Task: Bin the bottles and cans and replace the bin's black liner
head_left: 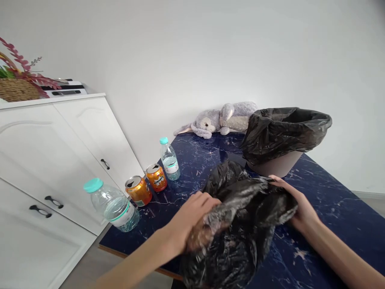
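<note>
Between my hands a crumpled black plastic bag [237, 237] hangs over the near part of the blue marbled table. My left hand [197, 214] grips its left side, the thumb hidden under the plastic. On the bag's right edge, my right hand [296, 204] is closed, with fingertips at the rim. Just beyond it stands a trash bin [278, 164] lined with another black bag [285, 132] folded over its rim. Left of the bag are two orange soda cans, a nearer one [138, 191] and a farther one [157, 178], both with opened tops.
A large water bottle [114, 206] and a smaller bottle [170, 159] line the left edge of the table [325, 228]. A grey plush toy [221, 118] lies against the wall. White cabinets [60, 168] stand left, carrying a wicker basket [18, 89].
</note>
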The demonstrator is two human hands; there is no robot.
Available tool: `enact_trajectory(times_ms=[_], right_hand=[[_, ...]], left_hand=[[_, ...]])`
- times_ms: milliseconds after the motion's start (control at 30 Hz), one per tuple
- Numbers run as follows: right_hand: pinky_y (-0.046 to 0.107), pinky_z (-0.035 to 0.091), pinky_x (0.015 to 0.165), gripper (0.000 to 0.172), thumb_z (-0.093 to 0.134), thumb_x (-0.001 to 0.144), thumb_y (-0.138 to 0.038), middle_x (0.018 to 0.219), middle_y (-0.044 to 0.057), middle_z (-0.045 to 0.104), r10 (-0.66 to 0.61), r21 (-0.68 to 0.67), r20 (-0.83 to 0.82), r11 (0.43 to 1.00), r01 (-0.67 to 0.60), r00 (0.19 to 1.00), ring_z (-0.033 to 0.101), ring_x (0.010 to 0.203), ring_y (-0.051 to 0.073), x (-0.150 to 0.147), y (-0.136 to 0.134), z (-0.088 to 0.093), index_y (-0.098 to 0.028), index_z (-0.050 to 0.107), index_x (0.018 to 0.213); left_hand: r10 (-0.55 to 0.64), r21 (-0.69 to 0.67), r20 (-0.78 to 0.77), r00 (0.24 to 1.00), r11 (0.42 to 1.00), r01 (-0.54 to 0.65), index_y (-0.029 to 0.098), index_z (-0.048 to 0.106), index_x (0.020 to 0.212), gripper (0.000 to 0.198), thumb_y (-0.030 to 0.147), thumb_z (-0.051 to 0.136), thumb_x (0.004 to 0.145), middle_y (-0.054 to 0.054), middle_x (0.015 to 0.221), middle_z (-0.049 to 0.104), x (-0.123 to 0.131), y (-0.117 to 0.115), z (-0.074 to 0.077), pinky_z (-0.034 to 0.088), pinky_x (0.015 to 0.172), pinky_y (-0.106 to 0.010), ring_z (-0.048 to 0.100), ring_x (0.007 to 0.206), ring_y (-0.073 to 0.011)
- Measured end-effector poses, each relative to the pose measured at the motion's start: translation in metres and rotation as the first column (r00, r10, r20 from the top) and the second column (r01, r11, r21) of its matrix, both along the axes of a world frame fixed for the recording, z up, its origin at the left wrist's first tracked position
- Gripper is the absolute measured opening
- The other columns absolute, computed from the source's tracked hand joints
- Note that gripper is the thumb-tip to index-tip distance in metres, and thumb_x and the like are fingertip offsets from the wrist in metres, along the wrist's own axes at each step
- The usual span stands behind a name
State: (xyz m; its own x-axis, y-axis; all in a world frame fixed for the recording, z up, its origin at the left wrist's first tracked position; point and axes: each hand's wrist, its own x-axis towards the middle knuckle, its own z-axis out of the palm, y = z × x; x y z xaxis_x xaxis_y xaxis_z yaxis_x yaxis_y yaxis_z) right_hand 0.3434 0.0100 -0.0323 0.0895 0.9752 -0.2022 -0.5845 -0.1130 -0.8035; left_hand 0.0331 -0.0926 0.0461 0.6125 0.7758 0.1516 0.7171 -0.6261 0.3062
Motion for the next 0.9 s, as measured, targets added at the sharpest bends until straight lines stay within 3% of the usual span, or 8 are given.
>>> enact_trajectory(times_ms=[100,167,267,400,467,533,667,900], right_hand=[[0.03,0.058,0.047,0.063,0.098,0.048,-0.035,0.096,0.01,0.078,0.077,-0.087,0.276,0.995,-0.055,0.958,0.073,0.07,0.028,0.041,-0.019,0.006,-0.024,0.08,0.108],[0.037,0.06,0.057,0.065,0.094,0.047,-0.059,0.109,0.011,0.078,0.062,-0.012,0.672,0.997,-0.073,0.738,0.074,0.093,0.036,0.07,-0.03,0.013,-0.032,0.081,0.105],[0.055,0.058,0.082,0.065,0.079,0.054,-0.078,0.121,0.009,0.075,-0.187,0.225,0.891,0.973,-0.044,0.413,0.07,0.107,0.041,0.092,-0.05,0.032,-0.044,0.078,0.11],[0.067,0.046,0.106,0.05,0.069,0.074,-0.076,0.127,0.006,0.072,-0.416,0.434,0.896,0.895,-0.109,0.154,0.067,0.11,0.042,0.057,-0.09,0.06,-0.049,0.073,0.116],[0.067,0.044,0.113,0.05,0.066,0.082,-0.073,0.138,0.005,0.068,-0.372,0.417,0.904,0.877,-0.239,0.21,0.063,0.123,0.043,0.023,-0.106,0.063,-0.044,0.074,0.123],[0.068,0.044,0.116,0.057,0.06,0.092,-0.067,0.153,0.003,0.058,-0.364,0.413,0.911,0.823,-0.391,0.195,0.057,0.136,0.044,-0.009,-0.116,0.053,-0.04,0.066,0.143],[0.075,0.048,0.109,0.09,0.059,0.099,-0.062,0.171,0.008,0.031,-0.465,0.329,0.883,0.708,-0.625,-0.062,0.038,0.15,0.051,-0.05,-0.122,0.002,-0.033,0.014,0.172],[0.078,0.049,0.103,0.081,0.043,0.106,-0.056,0.172,0.016,0.026,-0.519,0.287,0.801,0.772,-0.567,-0.3,0.037,0.15,0.05,-0.028,-0.118,-0.052,-0.03,0.004,0.172]], left_hand=[[-0.206,0.006,-0.043,0.978,0.978,0.207,0.021,0.055,0.14,0.06,0.049,0.075,0.091,-0.013,0.127,0.064,0.013,-0.028,-0.004,0.05,0.099,-0.043,0.06,0.113,-0.0299],[-0.31,0.024,-0.061,0.949,0.95,0.312,0.022,0.055,0.143,0.053,0.042,0.071,0.096,-0.012,0.128,0.065,0.024,-0.042,0.001,0.049,0.102,-0.041,0.059,0.118,-0.0292],[-0.388,0.15,0.065,0.919,0.914,0.376,0.023,0.059,0.138,0.037,0.035,0.064,0.103,-0.009,0.137,0.066,0.037,-0.042,0.01,0.044,0.115,-0.038,0.055,0.132,-0.026],[-0.095,0.229,0.347,0.933,0.973,0.014,0.024,0.062,0.127,0.024,0.031,0.045,0.111,-0.008,0.126,0.073,0.033,0.008,0.007,0.045,0.117,-0.042,0.061,0.128,-0.023],[0.107,0.175,0.31,0.945,0.97,-0.168,0.024,0.059,0.131,0.032,0.026,0.032,0.113,-0.01,0.129,0.071,0.026,0.041,-0.005,0.048,0.115,-0.046,0.063,0.128,-0.0242],[0.081,0.138,0.236,0.968,0.984,-0.116,0.022,0.056,0.137,0.033,0.033,0.038,0.112,-0.013,0.139,0.067,0.02,0.068,-0.021,0.049,0.116,-0.049,0.061,0.134,-0.0267],[-0.038,0.068,0.085,0.996,0.997,0.032,0.02,0.045,0.156,0.073,0.065,0.059,0.1,-0.016,0.169,0.041,0.017,0.09,-0.052,0.032,0.129,-0.054,0.03,0.16,-0.0329],[0.054,0.01,-0.055,0.997,0.998,-0.054,0.019,0.026,0.169,0.088,0.075,0.037,0.103,-0.012,0.174,0.029,0.0,0.093,-0.066,0.011,0.134,-0.056,0.019,0.164,-0.032]])
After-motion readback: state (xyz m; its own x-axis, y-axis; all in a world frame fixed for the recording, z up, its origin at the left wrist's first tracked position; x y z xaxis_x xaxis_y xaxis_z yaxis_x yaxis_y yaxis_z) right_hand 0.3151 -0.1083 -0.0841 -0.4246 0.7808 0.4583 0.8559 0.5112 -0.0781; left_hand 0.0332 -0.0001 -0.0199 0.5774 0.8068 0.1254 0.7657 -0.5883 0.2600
